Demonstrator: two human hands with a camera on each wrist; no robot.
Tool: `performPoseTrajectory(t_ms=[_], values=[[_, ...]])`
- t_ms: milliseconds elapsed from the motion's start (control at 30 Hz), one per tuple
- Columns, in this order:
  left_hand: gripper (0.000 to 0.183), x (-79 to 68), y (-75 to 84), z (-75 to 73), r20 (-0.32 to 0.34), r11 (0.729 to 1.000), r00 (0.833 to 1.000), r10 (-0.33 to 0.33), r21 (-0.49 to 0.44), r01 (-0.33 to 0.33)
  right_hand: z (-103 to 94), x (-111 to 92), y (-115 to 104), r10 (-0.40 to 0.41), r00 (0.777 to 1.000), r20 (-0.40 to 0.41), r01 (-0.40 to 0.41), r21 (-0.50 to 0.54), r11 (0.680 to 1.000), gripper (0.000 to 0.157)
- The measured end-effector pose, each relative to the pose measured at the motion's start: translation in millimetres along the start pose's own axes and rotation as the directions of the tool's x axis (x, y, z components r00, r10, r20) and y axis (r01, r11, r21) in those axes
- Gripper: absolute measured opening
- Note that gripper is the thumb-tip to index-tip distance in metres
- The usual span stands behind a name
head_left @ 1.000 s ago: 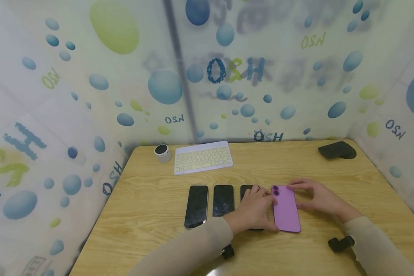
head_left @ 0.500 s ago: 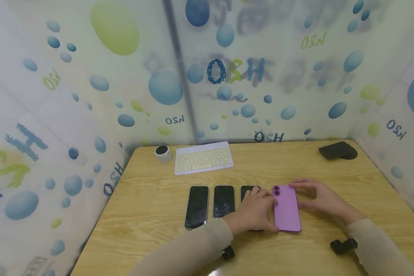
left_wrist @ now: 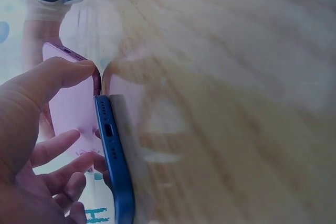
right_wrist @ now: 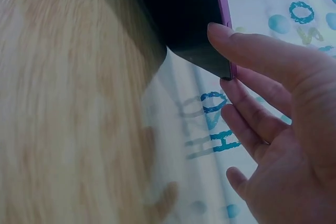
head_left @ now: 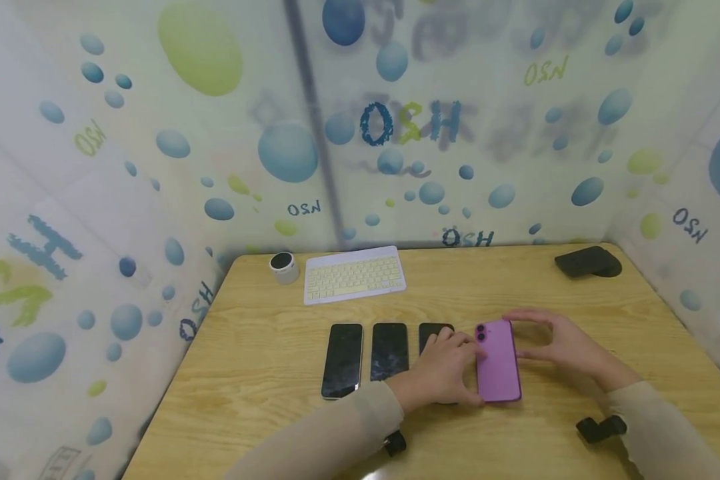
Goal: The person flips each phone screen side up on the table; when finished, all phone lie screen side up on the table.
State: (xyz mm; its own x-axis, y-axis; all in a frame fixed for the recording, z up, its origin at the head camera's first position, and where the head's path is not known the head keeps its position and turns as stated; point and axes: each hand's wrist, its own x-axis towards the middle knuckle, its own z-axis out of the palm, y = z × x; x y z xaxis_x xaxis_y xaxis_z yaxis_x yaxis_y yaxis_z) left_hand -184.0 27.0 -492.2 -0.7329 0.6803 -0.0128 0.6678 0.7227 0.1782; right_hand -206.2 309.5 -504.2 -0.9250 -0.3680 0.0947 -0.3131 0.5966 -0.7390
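Observation:
A purple phone [head_left: 499,370], its camera side facing up, lies between both hands. My left hand [head_left: 447,367] holds it by its left side, with the thumb at the bottom corner. At the right edge my right hand [head_left: 567,347] pinches the phone near its top corner. The right wrist view shows that dark screen [right_wrist: 184,19] raised at a slant off the table, thumb at its edge. Under my left hand lies a third phone [head_left: 435,332], partly hidden; its blue side [left_wrist: 113,153] shows in the left wrist view. Two more phones, a left one [head_left: 343,361] and a middle one [head_left: 389,348], lie screen up.
Toward the back of the wooden table [head_left: 240,373] lie a white keyboard [head_left: 355,275] and a small white cylinder with a dark top [head_left: 285,268]. A flat black object [head_left: 587,261] sits at the back right corner. Patterned curtains [head_left: 486,167] surround the table.
The purple phone has tilted slightly, its right edge lifting as my right hand shifts a little. My left hand and the other phones stay in place.

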Motion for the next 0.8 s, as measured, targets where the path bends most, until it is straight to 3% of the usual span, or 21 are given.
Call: performPoseTrajectory(t_ms=[433, 800], values=[[0.085, -3.8, -3.6, -1.5, -0.040, 0.997, 0.998, 0.040, -0.059, -0.043, 2.1, 0.8, -19.2, -0.045, 0.998, -0.035, 0.044, -0.028, 0.999, 0.066], [0.085, -3.0, -7.4, -12.2, -0.073, 0.977, 0.995, 0.070, -0.195, -0.083, 7.3, 3.1, -27.2, -0.091, 0.995, -0.042, 0.090, -0.026, 0.996, 0.067]])
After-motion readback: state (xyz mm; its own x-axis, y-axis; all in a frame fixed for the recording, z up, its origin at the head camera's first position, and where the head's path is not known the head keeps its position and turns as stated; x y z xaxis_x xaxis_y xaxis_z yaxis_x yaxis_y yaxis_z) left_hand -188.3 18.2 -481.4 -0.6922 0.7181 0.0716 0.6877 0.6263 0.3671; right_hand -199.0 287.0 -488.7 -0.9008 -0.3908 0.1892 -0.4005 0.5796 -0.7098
